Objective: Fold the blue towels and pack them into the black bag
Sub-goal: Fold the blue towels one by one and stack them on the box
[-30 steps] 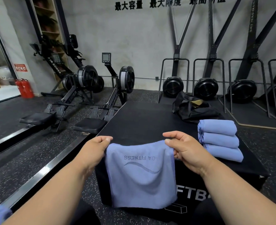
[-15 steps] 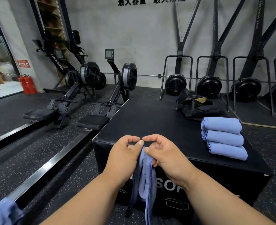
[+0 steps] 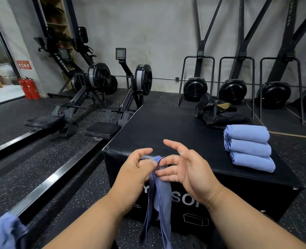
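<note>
Gym floor, rowing machines [image 3: 101, 81] against a grey wall, and a black padded box serving as counter [image 3: 175, 126] in the middle. Hanging just off the counter's near edge: a blue towel [image 3: 160, 198], gathered lengthwise into a narrow, limp strip, top corners bunched together. Pinching those corners with the left hand [image 3: 136, 169], thumb and fingers [image 3: 145, 151] curled round the hem. Hovering just beside, at the counter's near edge, the right hand [image 3: 190, 169] with fingers spread and relaxed, gripping nothing, its lower fingertips brushing the cloth. Looking thin, light, soft and floppy, probably prone to sliding out of alignment; best taken at matched corners or along the stitched hem, then laid flat on the counter for creasing. Sitting on the counter's right side, three folded towels [image 3: 249, 148] in a stack. Lying at the counter's far right corner, the black bag [image 3: 218, 114], crumpled, mouth partly open.
</note>
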The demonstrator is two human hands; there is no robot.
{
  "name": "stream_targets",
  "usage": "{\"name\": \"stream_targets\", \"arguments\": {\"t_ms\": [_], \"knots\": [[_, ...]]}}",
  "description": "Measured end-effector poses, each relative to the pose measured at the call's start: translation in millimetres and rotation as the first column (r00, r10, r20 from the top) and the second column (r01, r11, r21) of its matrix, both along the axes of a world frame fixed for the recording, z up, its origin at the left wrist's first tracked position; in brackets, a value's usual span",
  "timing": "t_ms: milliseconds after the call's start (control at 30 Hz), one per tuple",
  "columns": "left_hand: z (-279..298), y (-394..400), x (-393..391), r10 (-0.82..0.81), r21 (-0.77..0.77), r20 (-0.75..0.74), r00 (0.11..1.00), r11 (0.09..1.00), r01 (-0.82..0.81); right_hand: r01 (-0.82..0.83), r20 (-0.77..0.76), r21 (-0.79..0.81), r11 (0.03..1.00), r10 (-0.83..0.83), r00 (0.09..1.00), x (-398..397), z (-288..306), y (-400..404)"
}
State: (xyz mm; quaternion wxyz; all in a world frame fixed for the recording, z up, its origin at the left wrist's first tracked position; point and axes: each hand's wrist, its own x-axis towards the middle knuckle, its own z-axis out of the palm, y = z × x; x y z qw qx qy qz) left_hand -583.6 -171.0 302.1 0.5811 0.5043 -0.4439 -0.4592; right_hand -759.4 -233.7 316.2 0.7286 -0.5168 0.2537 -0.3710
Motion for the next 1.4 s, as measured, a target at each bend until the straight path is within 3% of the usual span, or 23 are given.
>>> {"name": "stream_targets", "arguments": {"t_ms": [200, 333, 400, 500, 600, 667, 833, 933, 1033, 1200, 1333, 1400], "knots": [[-4.4, -0.1, 3.8, 0.021, -0.035, 0.104, 0.994, 0.999, -0.017, -0.017, -0.084, -0.09, 0.996, 0.009, 0.996, 3.9, 0.4, 6.2], [-2.6, -5.7, 15.2, -0.04, -0.047, 0.108, 0.993, 0.998, 0.045, 0.201, -0.242, -0.237, 0.951, -0.258, 0.935, 1.0, -6.8, -1.8], [-0.4, -6.1, 21.7, -0.092, -0.052, 0.09, 0.992, 0.994, 0.096, 0.223, -0.323, -0.314, 0.923, -0.325, 0.889, -4.7, -16.4, -10.5], [2.0, -6.7, 30.6, -0.152, -0.037, 0.093, 0.984, 0.987, 0.156, 0.149, -0.381, -0.256, 0.955, -0.241, 0.893, -11.8, -24.4, -16.4], [1.7, -8.4, 36.1, -0.19, -0.023, 0.067, 0.98, 0.981, 0.192, 0.016, -0.329, -0.123, 0.992, -0.056, 0.943, -14.4, -28.5, -16.4], [1.5, -8.7, 38.6, -0.187, -0.003, 0.084, 0.979, 0.982, 0.187, -0.046, -0.353, -0.124, 0.991, -0.001, 0.936, -16.0, -30.4, -16.2], [-8.9, -14.4, 57.8, -0.087, 0.072, 0.334, 0.939, 0.995, 0.067, 0.045, -0.378, -0.281, 0.959, -0.153, 0.913, -23.2, -23.3, -24.1], [-17.9, -20.5, 65.5, -0.052, 0.115, 0.458, 0.888, 0.993, -0.001, -0.061, -0.514, -0.406, 0.912, -0.173, 0.84, -21.5, -23.7, -30.6], [-23.0, -27.6, 63.2, -0.063, 0.14, 0.538, 0.841, 0.99, -0.015, -0.051, -0.541, -0.417, 0.907, -0.203, 0.816, -17.6, -30.9, -37.5], [-21.0, -51.5, 67.7, -0.054, 0.146, 0.55, 0.833, 0.989, -0.032, 0.001, -0.522, -0.382, 0.924, -0.217, 0.825, -16.1, -35.1, -52.7], [3.6, -99.7, 79.1, -0.073, 0.168, 0.633, 0.771, 0.985, -0.044, -0.031, -0.553, -0.402, 0.915, -0.216, 0.804, -7.4, -15.7, -90.6], [20.1, -132.3, 85.0, -0.07, 0.202, 0.598, 0.798, 0.977, -0.065, -0.032, -0.565, -0.386, 0.922, -0.209, 0.798, 3.6, 3.6, -116.4]]}}
